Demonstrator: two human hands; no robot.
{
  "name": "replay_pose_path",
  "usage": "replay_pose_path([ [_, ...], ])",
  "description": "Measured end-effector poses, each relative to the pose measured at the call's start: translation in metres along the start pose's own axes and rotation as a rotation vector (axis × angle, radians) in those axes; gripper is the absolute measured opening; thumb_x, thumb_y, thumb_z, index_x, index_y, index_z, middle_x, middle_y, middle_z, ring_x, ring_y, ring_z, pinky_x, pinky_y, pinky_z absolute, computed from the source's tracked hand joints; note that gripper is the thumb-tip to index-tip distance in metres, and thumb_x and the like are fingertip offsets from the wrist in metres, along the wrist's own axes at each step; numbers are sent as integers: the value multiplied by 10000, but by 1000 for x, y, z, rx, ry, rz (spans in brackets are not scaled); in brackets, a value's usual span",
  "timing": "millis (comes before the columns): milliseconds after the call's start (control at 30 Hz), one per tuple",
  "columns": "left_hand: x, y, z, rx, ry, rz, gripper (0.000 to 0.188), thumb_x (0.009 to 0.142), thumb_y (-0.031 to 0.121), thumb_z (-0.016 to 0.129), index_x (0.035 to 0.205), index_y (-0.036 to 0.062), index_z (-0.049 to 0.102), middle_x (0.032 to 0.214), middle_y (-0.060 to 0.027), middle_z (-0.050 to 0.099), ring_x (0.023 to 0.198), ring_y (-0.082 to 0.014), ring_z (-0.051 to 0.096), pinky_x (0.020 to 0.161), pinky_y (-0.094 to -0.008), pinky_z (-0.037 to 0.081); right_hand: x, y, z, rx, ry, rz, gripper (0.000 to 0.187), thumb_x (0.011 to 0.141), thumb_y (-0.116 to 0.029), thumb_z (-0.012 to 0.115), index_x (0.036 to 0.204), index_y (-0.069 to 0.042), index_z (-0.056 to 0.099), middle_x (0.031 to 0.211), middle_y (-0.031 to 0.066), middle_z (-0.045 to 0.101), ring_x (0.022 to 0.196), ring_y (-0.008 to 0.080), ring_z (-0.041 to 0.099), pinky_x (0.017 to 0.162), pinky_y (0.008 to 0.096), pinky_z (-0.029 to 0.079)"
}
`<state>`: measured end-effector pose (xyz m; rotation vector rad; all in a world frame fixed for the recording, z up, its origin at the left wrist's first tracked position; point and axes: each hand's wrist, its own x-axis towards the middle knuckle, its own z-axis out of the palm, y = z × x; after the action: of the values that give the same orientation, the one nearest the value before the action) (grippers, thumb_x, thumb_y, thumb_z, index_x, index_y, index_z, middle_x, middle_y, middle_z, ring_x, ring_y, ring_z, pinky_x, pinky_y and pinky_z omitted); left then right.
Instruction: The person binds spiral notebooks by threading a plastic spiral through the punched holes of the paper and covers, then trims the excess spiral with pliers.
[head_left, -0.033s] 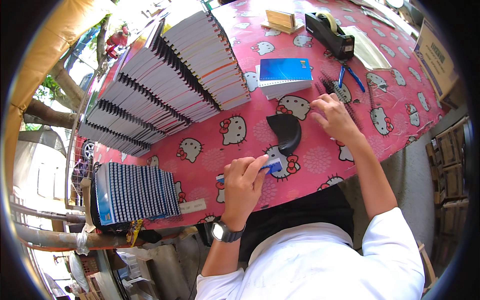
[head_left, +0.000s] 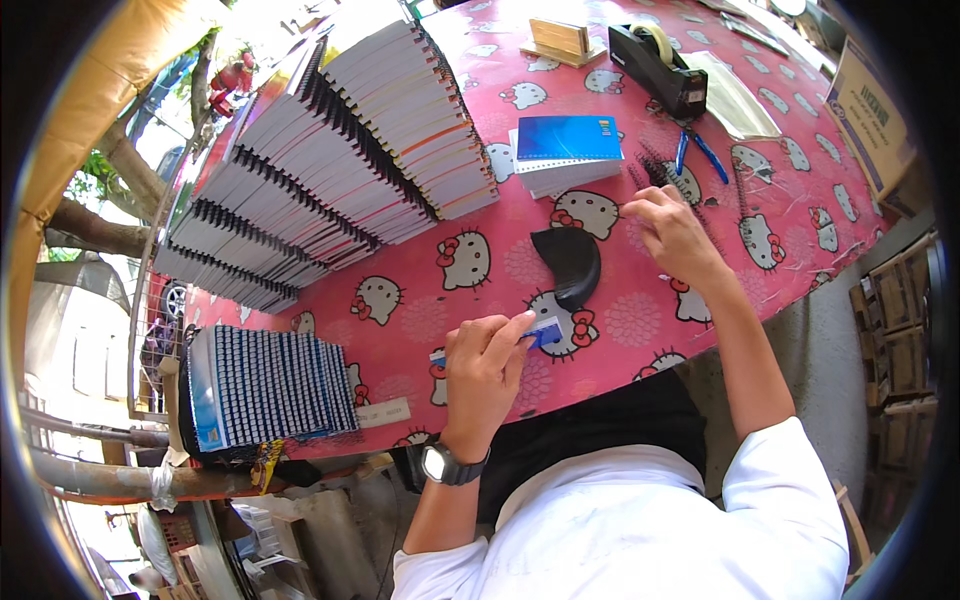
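- Left hand (head_left: pixel 478 360) pinches a thin blue-and-white booklet (head_left: pixel 546 334), apparently steadying it, free end toward two o'clock.
- Right hand (head_left: pixel 672 225), palm down, fingers loosely curled, thumb apart; any grip, cannot tell.
- Black spiral coils (head_left: pixel 656 170) near its twelve o'clock; taking one would call for a fingertip pinch.

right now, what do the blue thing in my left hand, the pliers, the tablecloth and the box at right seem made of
Blue thing: possibly paper or card, white-edged; the left hand hides much. Pliers: likely a dark metal head, smooth blue plastic or rubber grips. Tablecloth: perhaps glossy vinyl, its pink print shining with glare. Box: seemingly cardboard, matte brown and flat-sided.
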<state>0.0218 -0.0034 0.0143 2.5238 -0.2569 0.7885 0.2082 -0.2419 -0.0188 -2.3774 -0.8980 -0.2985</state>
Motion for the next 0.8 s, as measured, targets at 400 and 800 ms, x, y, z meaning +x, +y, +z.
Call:
replay_pose_path([
  [400,-8,2,4,-25,72,7,240,799,46,693,1022,127,722,864,-30,630,759,-176,565,673,-297,399,1,25,-38,-84,-126,-61,295,715,86,593,906,-114,699,990,24,601,1048,237,497,873,391,417],
  [800,-10,5,1,-50,65,-16,269,756,13,693,999,125,721,878,-28,635,792,-185,576,705,-305,405,26,-32,-19,330,327,-410,161,742,-39,708,867,-72,612,1075,66,598,966,287,563,834,402,463],
])
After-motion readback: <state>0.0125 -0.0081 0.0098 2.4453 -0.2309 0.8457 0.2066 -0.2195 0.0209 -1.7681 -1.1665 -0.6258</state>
